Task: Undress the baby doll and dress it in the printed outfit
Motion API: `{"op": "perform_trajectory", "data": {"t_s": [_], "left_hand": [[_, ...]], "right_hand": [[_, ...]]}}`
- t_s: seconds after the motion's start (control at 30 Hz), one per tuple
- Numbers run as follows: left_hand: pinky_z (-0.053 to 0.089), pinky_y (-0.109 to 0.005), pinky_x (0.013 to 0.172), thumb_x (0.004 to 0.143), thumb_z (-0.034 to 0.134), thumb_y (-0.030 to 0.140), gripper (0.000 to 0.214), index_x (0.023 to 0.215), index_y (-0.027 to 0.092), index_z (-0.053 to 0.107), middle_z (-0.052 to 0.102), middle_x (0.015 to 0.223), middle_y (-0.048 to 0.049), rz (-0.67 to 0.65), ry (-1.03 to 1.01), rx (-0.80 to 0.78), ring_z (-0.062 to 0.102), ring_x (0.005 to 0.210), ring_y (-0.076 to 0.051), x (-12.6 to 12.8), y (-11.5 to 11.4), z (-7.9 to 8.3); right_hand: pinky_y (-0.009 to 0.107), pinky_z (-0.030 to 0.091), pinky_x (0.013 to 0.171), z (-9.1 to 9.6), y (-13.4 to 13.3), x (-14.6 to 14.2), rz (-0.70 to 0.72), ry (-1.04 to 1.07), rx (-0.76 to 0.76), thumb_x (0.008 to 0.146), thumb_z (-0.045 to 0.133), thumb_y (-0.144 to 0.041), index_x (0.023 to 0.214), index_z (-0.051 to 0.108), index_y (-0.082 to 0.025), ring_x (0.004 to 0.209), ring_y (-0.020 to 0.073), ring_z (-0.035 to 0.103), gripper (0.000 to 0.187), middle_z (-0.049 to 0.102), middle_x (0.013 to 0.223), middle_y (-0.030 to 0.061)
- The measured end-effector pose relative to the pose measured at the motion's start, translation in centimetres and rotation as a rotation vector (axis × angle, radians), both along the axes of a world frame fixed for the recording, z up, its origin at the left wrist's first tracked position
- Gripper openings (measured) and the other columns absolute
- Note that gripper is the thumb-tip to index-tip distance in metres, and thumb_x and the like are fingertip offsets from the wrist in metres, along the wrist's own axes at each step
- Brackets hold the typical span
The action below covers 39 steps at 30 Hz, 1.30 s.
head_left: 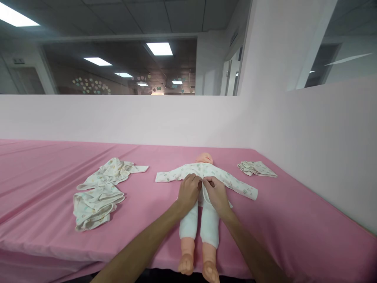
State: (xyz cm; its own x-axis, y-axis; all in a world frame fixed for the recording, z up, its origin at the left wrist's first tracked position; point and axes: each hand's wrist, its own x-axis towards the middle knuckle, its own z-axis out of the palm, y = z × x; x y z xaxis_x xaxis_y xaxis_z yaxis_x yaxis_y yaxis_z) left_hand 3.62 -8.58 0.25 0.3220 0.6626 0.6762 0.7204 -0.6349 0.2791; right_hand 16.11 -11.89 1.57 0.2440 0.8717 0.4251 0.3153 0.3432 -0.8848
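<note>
At the near edge of the pink-covered counter, the bare feet of a doll reach toward the person, toes up. Its long axis runs almost straight away from the person — feet near, head far — and it lies face up, a little right of centre. White cloth covers the legs down to the shins.

Over the doll's middle, the left hand and right hand meet, fingers drawn together and pinching the front of a white printed top; just what sits between the tips is hidden. The top is on: both sleeves spread sideways, the left-hand one in view nearly level, the other slanting toward the near right. The work looks well along, with the front at the waist apparently the part left; whether anything there is fastened cannot be told.

To the left lie two crumpled printed garments, a nearer one and a farther one, off the doll; to the right, a folded printed cloth. Beyond stand a pale wall and a window.
</note>
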Motion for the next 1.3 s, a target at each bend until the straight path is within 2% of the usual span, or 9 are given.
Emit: {"op": "perform_trajectory", "data": {"t_s": [0.17, 0.43, 0.53, 0.6, 0.7, 0.8, 0.93, 1.03, 1.3], "left_hand": [[0.041, -0.032, 0.073, 0.091, 0.042, 0.012, 0.021, 0.077, 0.018, 0.057, 0.063, 0.087, -0.0058, -0.073, -0.047, -0.055, 0.054, 0.084, -0.019, -0.1, 0.2, 0.0], [0.045, -0.030, 0.076, 0.088, 0.046, 0.023, 0.021, 0.079, 0.019, 0.065, 0.067, 0.085, -0.0030, -0.215, -0.333, -0.312, 0.058, 0.082, -0.016, -0.5, -0.9, 1.6], [0.047, -0.027, 0.076, 0.085, 0.047, 0.022, 0.022, 0.087, 0.019, 0.068, 0.069, 0.089, -0.0016, -0.317, -0.462, -0.472, 0.061, 0.084, -0.015, -0.8, -0.8, 2.1], [0.047, -0.026, 0.076, 0.083, 0.045, 0.020, 0.024, 0.087, 0.020, 0.069, 0.070, 0.088, -0.0008, -0.345, -0.489, -0.533, 0.062, 0.085, -0.015, -0.9, -0.5, 2.2], [0.047, -0.025, 0.075, 0.081, 0.045, 0.018, 0.022, 0.081, 0.019, 0.067, 0.069, 0.083, 0.0000, -0.333, -0.474, -0.543, 0.061, 0.081, -0.014, -1.0, 0.1, 2.1], [0.046, -0.025, 0.073, 0.080, 0.046, 0.019, 0.019, 0.078, 0.018, 0.065, 0.068, 0.081, 0.0005, -0.333, -0.468, -0.533, 0.060, 0.078, -0.014, -0.9, 0.3, 1.9], [0.047, -0.025, 0.075, 0.080, 0.047, 0.019, 0.019, 0.079, 0.018, 0.066, 0.068, 0.082, 0.0003, -0.359, -0.487, -0.553, 0.060, 0.080, -0.014, -0.8, 0.1, 2.0], [0.048, -0.026, 0.075, 0.079, 0.049, 0.020, 0.020, 0.084, 0.018, 0.068, 0.069, 0.083, -0.0002, -0.381, -0.506, -0.586, 0.061, 0.080, -0.014, -0.9, -0.1, 2.2], [0.048, -0.026, 0.078, 0.078, 0.050, 0.017, 0.026, 0.093, 0.018, 0.071, 0.071, 0.094, -0.0018, -0.394, -0.528, -0.591, 0.064, 0.086, -0.015, -0.9, -0.1, 2.3]], "right_hand": [[0.036, 0.050, 0.082, 0.0, 0.3, 0.2, -0.030, 0.058, -0.027, 0.076, 0.062, -0.033, 0.090, 0.066, -0.018, 0.085, 0.0215, 0.065, 0.021, 0.070, 0.089, 0.0063], [0.036, 0.052, 0.078, 0.0, 0.3, 0.6, 0.051, 0.026, -0.006, 0.076, 0.065, -0.038, 0.094, 0.068, -0.017, 0.084, 0.0222, 0.066, 0.028, 0.072, 0.094, 0.0080], [0.035, 0.050, 0.077, -0.1, 0.3, 0.6, 0.017, -0.077, 0.028, 0.080, 0.060, -0.038, 0.092, 0.067, -0.018, 0.083, 0.0213, 0.065, 0.024, 0.071, 0.091, 0.0069], [0.035, 0.048, 0.079, -0.3, 0.3, 0.5, -0.048, -0.240, 0.086, 0.085, 0.055, -0.033, 0.090, 0.067, -0.019, 0.085, 0.0211, 0.064, 0.019, 0.071, 0.089, 0.0061], [0.034, 0.044, 0.082, -0.6, 0.3, 0.3, -0.140, -0.520, 0.227, 0.090, 0.046, -0.025, 0.090, 0.065, -0.018, 0.089, 0.0215, 0.061, 0.020, 0.069, 0.090, 0.0066], [0.033, 0.041, 0.079, -0.9, 0.4, 0.1, -0.180, -0.659, 0.290, 0.090, 0.043, -0.021, 0.089, 0.063, -0.017, 0.087, 0.0213, 0.058, 0.020, 0.067, 0.088, 0.0068], [0.030, 0.039, 0.074, -1.0, 0.6, 0.2, -0.228, -0.682, 0.263, 0.084, 0.048, -0.016, 0.087, 0.059, -0.018, 0.082, 0.0205, 0.056, 0.012, 0.065, 0.084, 0.0052], [0.029, 0.037, 0.074, -1.1, 0.7, 0.3, -0.237, -0.686, 0.258, 0.081, 0.047, -0.012, 0.090, 0.058, -0.018, 0.084, 0.0201, 0.055, 0.016, 0.065, 0.085, 0.0043], [0.029, 0.036, 0.070, -1.1, 0.7, 0.3, -0.232, -0.722, 0.240, 0.082, 0.042, -0.011, 0.091, 0.053, -0.019, 0.084, 0.0212, 0.054, 0.016, 0.063, 0.086, 0.0048]]}}
